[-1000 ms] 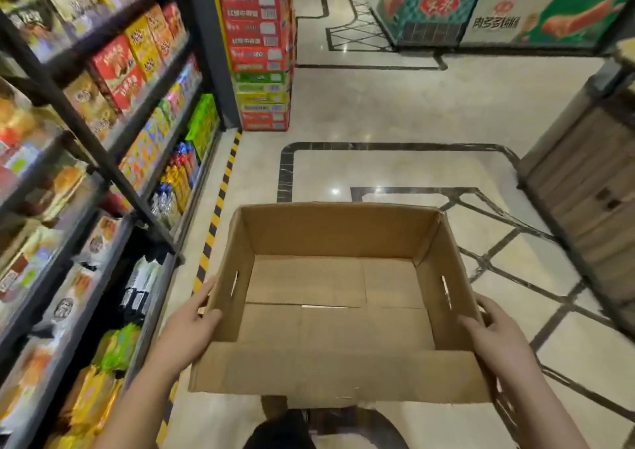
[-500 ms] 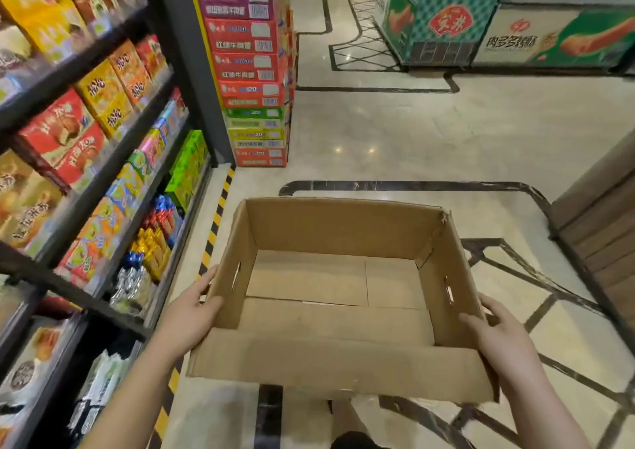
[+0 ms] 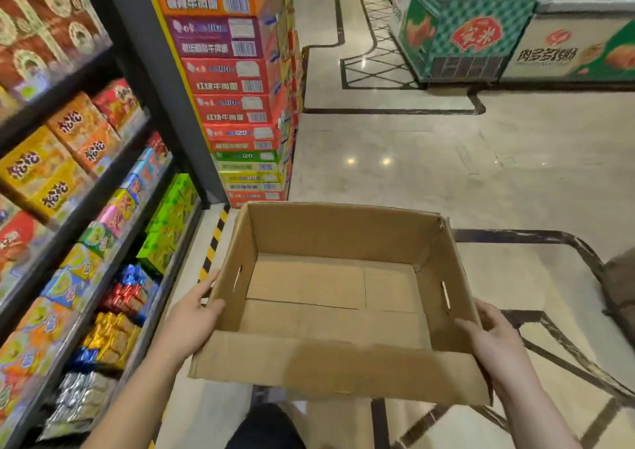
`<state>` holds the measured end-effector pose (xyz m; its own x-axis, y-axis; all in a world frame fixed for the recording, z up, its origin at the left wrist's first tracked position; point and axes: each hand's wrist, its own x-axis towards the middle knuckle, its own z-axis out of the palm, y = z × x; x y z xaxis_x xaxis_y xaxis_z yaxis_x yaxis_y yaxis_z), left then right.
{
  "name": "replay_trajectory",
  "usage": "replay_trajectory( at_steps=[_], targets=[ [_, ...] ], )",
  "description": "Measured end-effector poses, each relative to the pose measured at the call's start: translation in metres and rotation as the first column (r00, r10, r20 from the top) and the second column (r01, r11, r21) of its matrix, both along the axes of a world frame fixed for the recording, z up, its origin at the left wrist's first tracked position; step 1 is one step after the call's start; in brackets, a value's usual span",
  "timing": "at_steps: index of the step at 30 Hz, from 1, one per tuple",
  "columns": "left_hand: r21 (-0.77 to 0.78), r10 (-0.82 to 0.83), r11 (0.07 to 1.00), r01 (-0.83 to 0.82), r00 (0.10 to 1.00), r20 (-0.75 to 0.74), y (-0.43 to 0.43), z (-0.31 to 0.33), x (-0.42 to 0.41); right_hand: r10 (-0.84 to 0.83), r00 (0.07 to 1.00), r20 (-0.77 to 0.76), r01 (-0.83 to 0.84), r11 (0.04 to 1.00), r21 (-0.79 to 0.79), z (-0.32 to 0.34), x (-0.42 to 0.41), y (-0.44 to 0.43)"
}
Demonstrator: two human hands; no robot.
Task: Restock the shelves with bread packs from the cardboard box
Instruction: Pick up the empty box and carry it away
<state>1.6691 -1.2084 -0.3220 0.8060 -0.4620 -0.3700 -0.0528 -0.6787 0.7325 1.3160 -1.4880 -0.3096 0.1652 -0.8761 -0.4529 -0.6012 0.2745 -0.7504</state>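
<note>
Cardboard box, no bread packs inside, was held level beside the shelves. Left hand and right hand each clasped a side wall, presumably to balance it for carrying.

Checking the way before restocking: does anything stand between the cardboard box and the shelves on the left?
Nothing visible does. Only the left hand, gripping the left wall of the cardboard box, and bare floor lie before the shelves.
</note>
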Motion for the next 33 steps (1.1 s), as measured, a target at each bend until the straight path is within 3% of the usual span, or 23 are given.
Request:
replay_trajectory(
  at_steps=[7, 11, 21, 26, 33],
  targets=[
    [-0.021, -0.029, 0.999, 0.029, 0.999, 0.02, -0.136, -0.036, 0.129, 0.061, 0.995, -0.076, -0.064, 0.997, -0.045, -0.023, 0.137, -0.131],
    [-0.019, -0.059, 0.998, 0.058, 0.997, -0.048, -0.209, -0.059, 0.209, 0.05, 0.984, -0.173, -0.046, 0.999, 0.026, -0.04, 0.218, -0.207],
    [0.116, -0.101, 0.986, 0.119, 0.983, -0.155, -0.38, -0.104, 0.349, 0.087, 0.977, -0.195, -0.07, 0.994, 0.089, -0.078, 0.355, -0.373],
    [0.187, -0.088, 0.975, 0.124, 0.978, -0.189, -0.45, -0.165, 0.387, 0.194, 0.932, -0.305, -0.17, 0.98, 0.104, -0.147, 0.419, -0.46],
    [0.148, 0.042, 0.989, -0.005, 0.968, -0.246, -0.497, -0.324, 0.427, 0.377, 0.828, -0.415, -0.338, 0.926, 0.166, -0.3, 0.478, -0.538]
  ],
)
